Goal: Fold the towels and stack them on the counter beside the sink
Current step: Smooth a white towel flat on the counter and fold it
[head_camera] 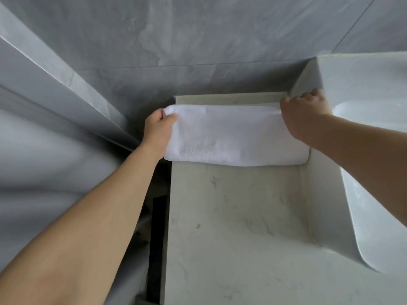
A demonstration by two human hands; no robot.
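Observation:
A white folded towel (231, 135) lies across the far end of the pale stone counter (231, 227), beside the sink. My left hand (157, 130) pinches the towel's far left corner, thumb on top. My right hand (302, 115) grips the far right corner with curled fingers, close to the raised wall of the sink block. The towel spans almost the whole width of the counter. Only this one towel is in view.
A white basin (370, 194) is set in the raised block to the right. Grey tiled wall (198, 40) rises behind the counter. A dark gap (157, 238) runs along the counter's left edge, with a grey panel beyond it.

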